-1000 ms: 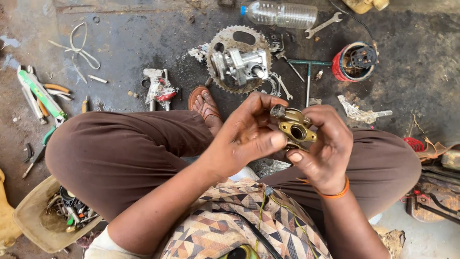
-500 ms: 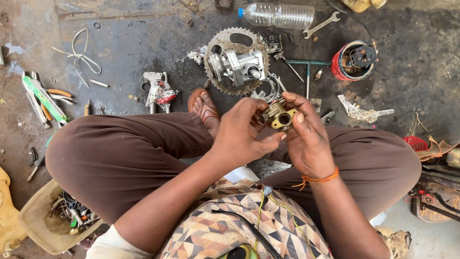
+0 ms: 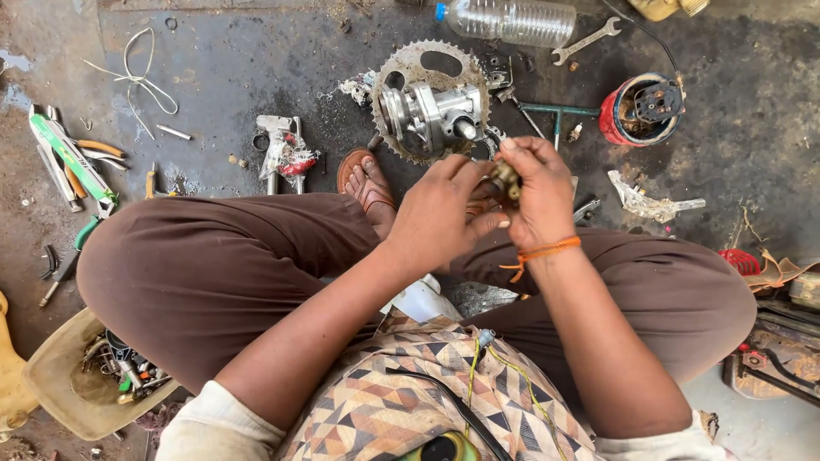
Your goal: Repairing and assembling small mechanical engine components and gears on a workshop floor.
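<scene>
Dark, stained floor (image 3: 256, 68) is seen under everything; a person is seated cross-legged on it in brown trousers (image 3: 205, 273), one sandalled foot (image 3: 366, 181) showing between the knees. A clear plastic bottle (image 3: 511, 20) is laid on its side at the top edge. A toothed sprocket (image 3: 420, 67) is laid flat just beyond the hands, with a silver metal assembly (image 3: 427, 115) resting on it. A tan tub (image 3: 60, 380) of small parts is placed by the left knee. A red can (image 3: 639, 109) with a black part inside is stood to the right of the sprocket. An open-ended spanner (image 3: 586, 41) is laid near the bottle, a green-handled tool (image 3: 70, 157) at far left. Left hand (image 3: 440, 213) and right hand (image 3: 540, 195) are brought together above the lap; a small brass-coloured part (image 3: 506, 179) is pinched between their fingertips, mostly hidden by the fingers. An orange thread (image 3: 540, 253) is tied round the right wrist.
</scene>
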